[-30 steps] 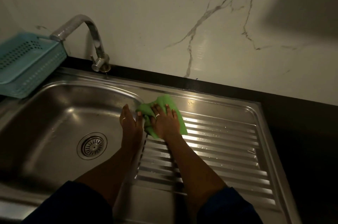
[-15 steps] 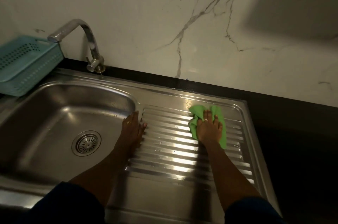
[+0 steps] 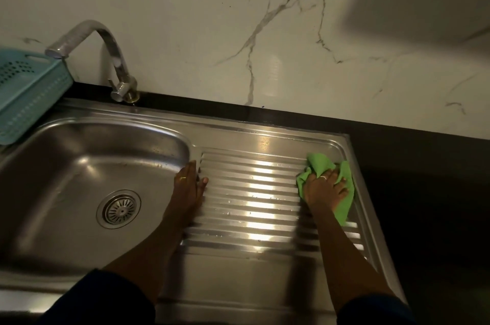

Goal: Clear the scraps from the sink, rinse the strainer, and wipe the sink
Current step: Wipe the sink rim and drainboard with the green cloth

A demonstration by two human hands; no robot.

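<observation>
Sink (image 3: pixel 66 165) sits in the dark counter (image 3: pixel 424 192) under the marble wall (image 3: pixel 238 19), with the tap (image 3: pixel 106 41) at back left and a blue basket (image 3: pixel 29 86) at its left edge.

Change: the green cloth (image 3: pixel 322 164) sweeps left to right across the ribbed drainboard (image 3: pixel 252 192). A second ago it was at the basin-side edge, half a second ago mid-board, and now it is at the far right raised rim, touching it or just short.

Right hand (image 3: pixel 324 189) lies on top of the cloth, fingers spread apart and pressing it down flat rather than wrapped round it. The cloth bunches out beyond the fingertips and trails toward the wrist.

Left hand (image 3: pixel 189 184) has not moved. It is flat on the ridge between basin and drainboard, fingers straight and together, thumb out to the side on the ribs, holding nothing and probably bracing.

Strainer (image 3: pixel 119 209) sits in the drain, and no scraps show in the basin.

Reading for the task: the clearing and rinsing steps look done, and this is the wipe stage. One pass over the back rows of ribs is complete. Water droplets show on the middle and front ribs, so the wipe is likely unfinished. The next stroke probably comes back leftward, lower down. Whether the basin itself has been wiped, I cannot tell.
</observation>
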